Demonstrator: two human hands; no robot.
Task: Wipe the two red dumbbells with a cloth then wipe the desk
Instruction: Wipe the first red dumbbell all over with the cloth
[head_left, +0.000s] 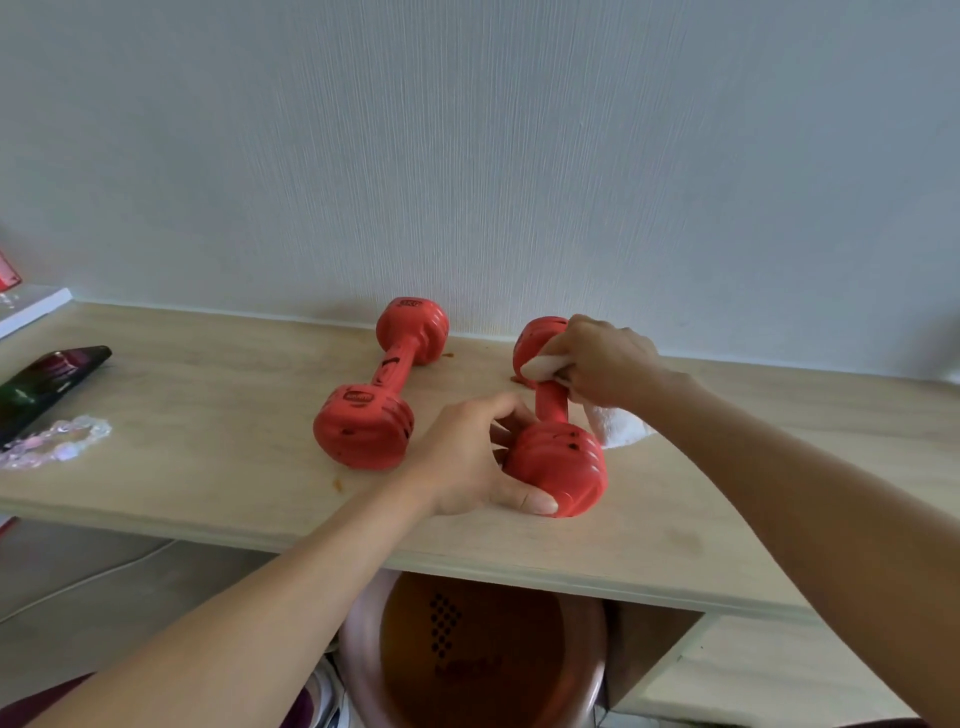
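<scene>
Dumbbell on the right (553, 441) runs near-to-far across the surface (208, 405), red and ribbed, dark specks on its near head. I see my left hand (470, 457) gripping that head, my right hand (597, 361) pinching the white cloth (615, 423) round the handle. The second dumbbell (382, 387) lies well apart, leftward.

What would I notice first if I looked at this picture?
Two bright red dumbbells on the desk. The left hand holds the right dumbbell by its near end while the right hand rubs a white cloth on its handle. The left dumbbell lies alone beside it.
</scene>
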